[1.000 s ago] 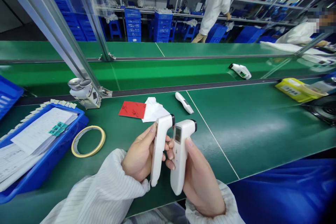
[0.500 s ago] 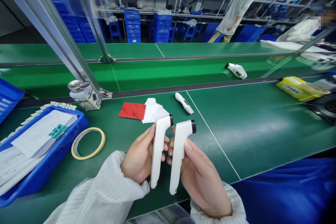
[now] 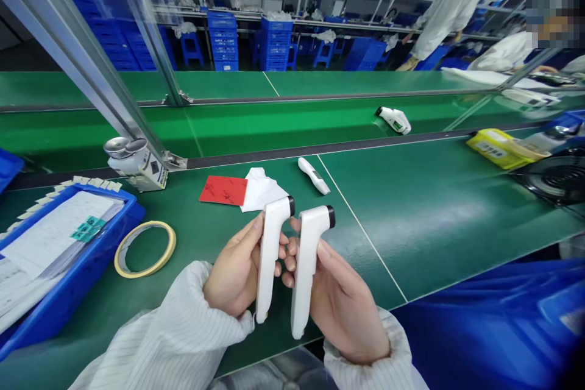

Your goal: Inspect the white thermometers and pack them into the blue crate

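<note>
My left hand [image 3: 235, 268] is closed around a white infrared thermometer [image 3: 270, 259] with a black tip, held upright. A second thermometer of the same kind [image 3: 307, 271] stands upright in my right hand [image 3: 350, 292], gripped between thumb and fingers. The two are side by side with a narrow gap, and the fingertips of both hands come close together between them. Just beyond lie a red card [image 3: 223, 189] and a white cloth or paper [image 3: 262, 190]. Another white thermometer [image 3: 314, 175] rests on the green bench [image 3: 365, 195].
To the left are a roll of tape [image 3: 145, 249], a blue bin [image 3: 132, 210] of papers and a white bottle [image 3: 138, 164] by a metal post [image 3: 98, 55]. One more thermometer [image 3: 393, 120] lies on the green belt [image 3: 274, 125]. At right sits a yellow tray [image 3: 492, 148]. Co-workers [image 3: 450, 12] are beyond.
The view has shifted slightly, so the bench items appear further left. Both hands keep their hold on the thermometers. The standing co-worker in the background has moved right.
</note>
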Available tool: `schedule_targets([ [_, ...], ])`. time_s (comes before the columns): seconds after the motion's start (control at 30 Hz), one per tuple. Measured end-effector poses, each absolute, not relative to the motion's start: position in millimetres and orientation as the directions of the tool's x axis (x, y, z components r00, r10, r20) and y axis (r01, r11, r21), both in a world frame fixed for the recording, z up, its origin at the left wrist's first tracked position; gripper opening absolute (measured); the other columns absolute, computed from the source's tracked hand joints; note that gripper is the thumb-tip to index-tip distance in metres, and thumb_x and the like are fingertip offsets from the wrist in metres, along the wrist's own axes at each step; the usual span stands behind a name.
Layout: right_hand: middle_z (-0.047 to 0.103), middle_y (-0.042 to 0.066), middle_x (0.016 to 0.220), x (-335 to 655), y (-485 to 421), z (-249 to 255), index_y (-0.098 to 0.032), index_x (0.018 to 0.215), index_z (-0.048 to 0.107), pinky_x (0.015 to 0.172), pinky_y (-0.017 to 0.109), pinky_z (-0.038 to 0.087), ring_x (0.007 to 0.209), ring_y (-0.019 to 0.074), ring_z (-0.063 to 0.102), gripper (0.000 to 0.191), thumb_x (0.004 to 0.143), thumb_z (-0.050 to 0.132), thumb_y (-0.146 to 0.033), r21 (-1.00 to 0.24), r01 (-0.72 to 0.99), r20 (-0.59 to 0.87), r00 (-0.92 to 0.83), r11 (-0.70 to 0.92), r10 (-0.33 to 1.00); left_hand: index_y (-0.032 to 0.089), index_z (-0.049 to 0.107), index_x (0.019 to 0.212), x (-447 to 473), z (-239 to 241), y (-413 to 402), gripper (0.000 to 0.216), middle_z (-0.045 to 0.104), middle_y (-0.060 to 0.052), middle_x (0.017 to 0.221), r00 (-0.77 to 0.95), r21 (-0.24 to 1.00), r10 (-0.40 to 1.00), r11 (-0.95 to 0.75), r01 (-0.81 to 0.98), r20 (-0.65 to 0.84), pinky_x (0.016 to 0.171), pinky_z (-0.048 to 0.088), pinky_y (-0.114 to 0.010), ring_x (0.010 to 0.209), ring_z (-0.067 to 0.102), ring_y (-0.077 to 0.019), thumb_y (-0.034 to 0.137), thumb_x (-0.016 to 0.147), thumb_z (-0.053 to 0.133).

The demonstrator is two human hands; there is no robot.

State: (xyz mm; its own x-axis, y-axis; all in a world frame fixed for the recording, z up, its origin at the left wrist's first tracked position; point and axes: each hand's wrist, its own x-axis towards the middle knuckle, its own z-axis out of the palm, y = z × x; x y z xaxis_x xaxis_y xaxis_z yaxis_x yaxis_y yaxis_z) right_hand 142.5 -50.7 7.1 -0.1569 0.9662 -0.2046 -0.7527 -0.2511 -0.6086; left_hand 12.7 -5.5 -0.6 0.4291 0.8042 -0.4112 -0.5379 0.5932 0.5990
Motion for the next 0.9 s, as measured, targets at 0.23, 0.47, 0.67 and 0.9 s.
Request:
schedule_targets([
  [0.23,0.064,0.007,0.088,145,-50,3,-0.016,0.112,0.068,0.07,0.03,0.048,0.078,0.0174,0.059,0.03,0.095,0.047,-0.03,-0.628,-0.73,-0.209,-0.173,-0.268,0.962,0.011,0.063,0.079,13,3,-8,0.038,0.059,-0.005,0.063,0.422,0.641,0.839,0.538,-0.548,-0.344,0.049,0.05,-0.027,0.053,0.057,-0.0151,0.037,0.097,0.041],
  [0.47,0.063,0.007,0.086,144,-51,3,-0.014,0.104,0.069,0.069,0.029,0.048,0.077,0.0172,0.059,0.032,0.096,0.044,-0.032,-0.646,-0.718,-0.222,-0.15,-0.26,0.964,0.01,0.063,0.079,14,2,-9,0.038,0.059,-0.005,0.062,0.442,0.624,0.838,0.537,-0.567,-0.32,0.049,0.052,-0.028,0.051,0.057,-0.0152,0.036,0.097,0.041],
  [0.67,0.065,0.006,0.087,143,-49,0,-0.018,0.116,0.065,0.068,0.029,0.05,0.076,0.0171,0.06,0.032,0.092,0.054,-0.035,-0.627,-0.732,-0.258,-0.128,-0.267,0.958,0.01,0.062,0.081,14,2,-7,0.038,0.059,-0.006,0.064,0.447,0.582,0.827,0.559,-0.59,-0.342,0.049,0.051,-0.027,0.052,0.057,-0.0151,0.034,0.098,0.039],
  [0.9,0.067,0.007,0.093,141,-41,-5,-0.014,0.113,0.067,0.077,0.028,0.052,0.083,0.016,0.062,0.033,0.088,0.061,-0.035,-0.551,-0.751,-0.428,-0.119,-0.364,0.896,0.01,0.059,0.085,12,-1,-1,0.033,0.058,-0.007,0.069,0.41,0.487,0.745,0.659,-0.573,-0.526,0.054,0.05,-0.027,0.054,0.055,-0.0142,0.032,0.098,0.037],
])
